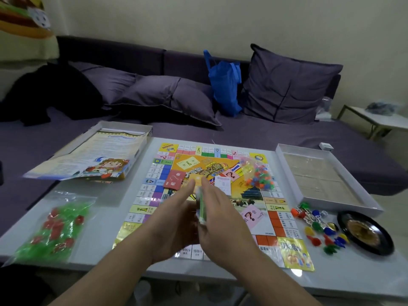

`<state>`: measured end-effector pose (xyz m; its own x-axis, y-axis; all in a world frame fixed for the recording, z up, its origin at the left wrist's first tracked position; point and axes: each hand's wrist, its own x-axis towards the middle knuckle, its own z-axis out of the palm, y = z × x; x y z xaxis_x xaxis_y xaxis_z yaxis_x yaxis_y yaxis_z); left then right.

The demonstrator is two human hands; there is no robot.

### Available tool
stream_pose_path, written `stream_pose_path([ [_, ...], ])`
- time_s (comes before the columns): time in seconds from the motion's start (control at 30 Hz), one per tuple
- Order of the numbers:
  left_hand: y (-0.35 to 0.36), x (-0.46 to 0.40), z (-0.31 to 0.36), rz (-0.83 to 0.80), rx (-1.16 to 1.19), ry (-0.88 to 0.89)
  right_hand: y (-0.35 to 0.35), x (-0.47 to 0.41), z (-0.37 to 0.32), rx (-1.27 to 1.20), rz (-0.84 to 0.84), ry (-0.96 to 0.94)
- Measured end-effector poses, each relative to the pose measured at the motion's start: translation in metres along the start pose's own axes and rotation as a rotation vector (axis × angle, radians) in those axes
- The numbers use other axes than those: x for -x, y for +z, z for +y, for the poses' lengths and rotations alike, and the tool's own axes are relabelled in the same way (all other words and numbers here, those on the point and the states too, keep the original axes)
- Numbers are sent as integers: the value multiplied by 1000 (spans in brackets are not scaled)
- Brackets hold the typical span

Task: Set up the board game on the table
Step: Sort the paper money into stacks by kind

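Note:
The game board (154, 173) lies unfolded on the white table (106, 195). Both my hands are above its near half with a thin stack of green-edged cards (200, 208) held on edge between them. My left hand (176, 217) has its fingers straight against the stack's left side. My right hand (218, 215) presses on the stack's right side; its thumb is hidden. A red card deck (174, 179), a pink question-mark deck (251, 216) and a bag of small coloured pieces (259, 173) lie on the board.
A bag of green and red houses (55, 226) lies at the left. The box lid with the rule sheet (92, 157) is at the back left, the box tray (326, 180) at the right. Loose pawns (318, 230) and a black spinner wheel (366, 233) sit near the right edge. A purple sofa stands behind.

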<state>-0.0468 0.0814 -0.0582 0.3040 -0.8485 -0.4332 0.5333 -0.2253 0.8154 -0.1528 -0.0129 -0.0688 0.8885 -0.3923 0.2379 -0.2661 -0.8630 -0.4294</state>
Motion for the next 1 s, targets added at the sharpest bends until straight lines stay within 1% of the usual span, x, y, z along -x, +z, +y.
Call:
stream_pose_path([
  [0.1,13,6,2,38,62,106,-6,0,2,-30,15,-28],
  [0.17,10,6,3,44,46,147,-13,-1,8,-113,-28,-14],
  [0.23,6,6,6,58,4,150,-22,-1,14,-238,-94,-15],
  [0.3,4,6,5,78,-59,153,-30,0,20,-312,-150,-25],
  [0.4,8,5,2,74,-156,158,-34,1,27,-295,-203,-57],
  [0.47,8,3,2,35,-177,152,-35,-1,30,-284,-186,-72],
  [0.57,0,-2,2,16,-65,122,-35,-4,30,-318,-135,-100],
  [0.67,-7,-3,4,12,10,91,-31,-8,29,-351,-186,-107],
  [0.73,-11,-6,4,22,5,110,-29,-11,30,-403,-271,-46],
  [0.8,-14,-8,5,25,-5,151,-28,-15,32,-528,-311,56],
  [0.83,-15,-8,6,21,-11,170,-27,-17,32,-607,-294,105],
  [0.9,-15,-7,7,43,-6,197,-23,-22,32,-715,-195,203],
  [0.97,-16,-8,5,92,33,219,-17,-26,32,-751,-103,285],
  [1.0,-18,-9,4,117,49,224,-14,-27,33,-773,-84,311],
])
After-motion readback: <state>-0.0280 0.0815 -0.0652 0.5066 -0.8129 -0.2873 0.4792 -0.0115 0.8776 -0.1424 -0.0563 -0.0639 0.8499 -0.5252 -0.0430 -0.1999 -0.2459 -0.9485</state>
